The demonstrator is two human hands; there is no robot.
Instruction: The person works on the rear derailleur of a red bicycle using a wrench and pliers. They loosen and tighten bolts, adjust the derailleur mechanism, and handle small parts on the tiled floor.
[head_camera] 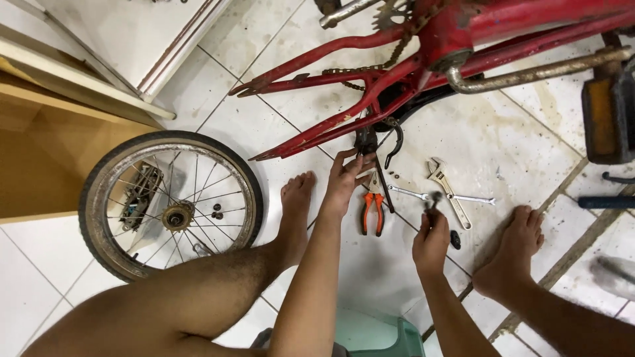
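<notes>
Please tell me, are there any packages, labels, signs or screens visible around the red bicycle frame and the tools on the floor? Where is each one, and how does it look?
None can be made out: no package, label, sign or screen shows around the red bicycle frame, the loose wheel or the tools on the tiled floor.

A single head-worn camera looks steeply down from close above the seated person's knees onto the tiled floor [503,142], facing forward toward the red bicycle frame [397,73] along the top edge.
</notes>
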